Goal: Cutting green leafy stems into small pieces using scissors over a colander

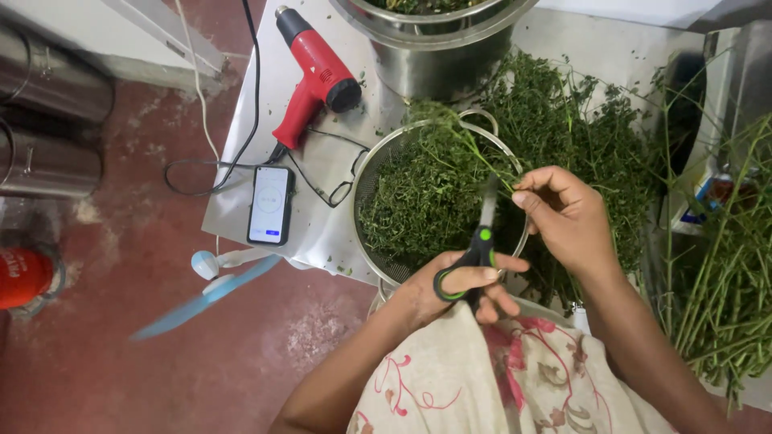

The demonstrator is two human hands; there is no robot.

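My left hand grips black scissors with green-lined handles, blades pointing up over a metal mesh strainer filled with cut green herb leaves. My right hand pinches a thin green herb sprig that arches over the strainer, just right of the scissor blades. A big pile of leafy herb stems lies on the steel table behind my right hand.
A red heat gun, a phone and eyeglasses lie on the table's left part. A large steel pot stands at the back. Bare green stalks are heaped at right. A small blue fan and metal cylinders are at left.
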